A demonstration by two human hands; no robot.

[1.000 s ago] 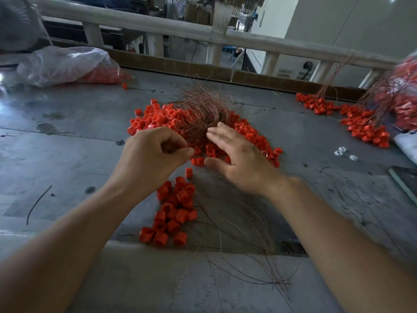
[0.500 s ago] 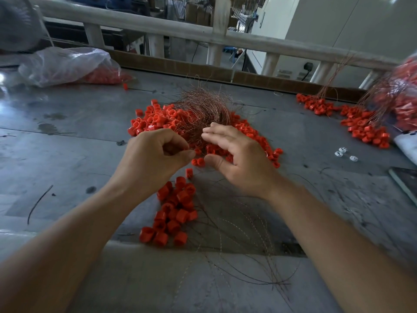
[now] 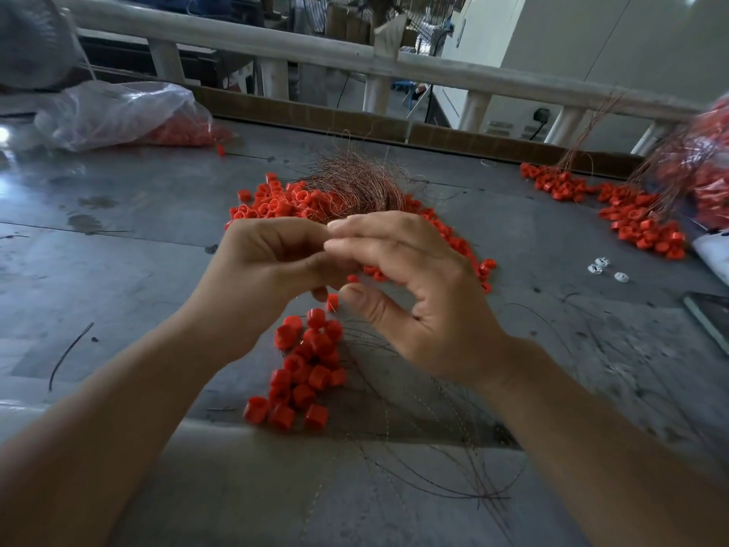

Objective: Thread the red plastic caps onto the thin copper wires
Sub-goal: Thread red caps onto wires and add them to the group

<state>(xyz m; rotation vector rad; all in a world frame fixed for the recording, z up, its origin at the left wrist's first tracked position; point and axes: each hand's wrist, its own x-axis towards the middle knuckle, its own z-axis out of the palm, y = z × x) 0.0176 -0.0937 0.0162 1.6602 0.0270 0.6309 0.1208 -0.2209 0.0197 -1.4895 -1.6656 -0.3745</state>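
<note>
My left hand (image 3: 268, 270) is curled shut above the table, and a thin copper wire appears to run down from it. My right hand (image 3: 418, 290) is level with it. Its blurred fingertips touch the left fingertips and its thumb stands apart below; whether it holds a cap is hidden. One red cap (image 3: 332, 302) sits just under the two thumbs. A clump of threaded red caps (image 3: 307, 369) lies below the hands, with loose wire ends (image 3: 434, 459) curving toward me. Behind the hands are the loose red cap pile (image 3: 276, 203) and the tangled copper wire bundle (image 3: 355, 183).
A clear plastic bag of red caps (image 3: 126, 112) lies at the back left. More caps on wires (image 3: 639, 223) are heaped at the right. Small white pieces (image 3: 599, 267) and a dark flat object (image 3: 710, 317) lie at the right edge. A white railing (image 3: 355, 61) borders the far side.
Both hands have lifted off the cap pile and come together. My right hand has left the pile and brought its fingertips against those of my left hand.
</note>
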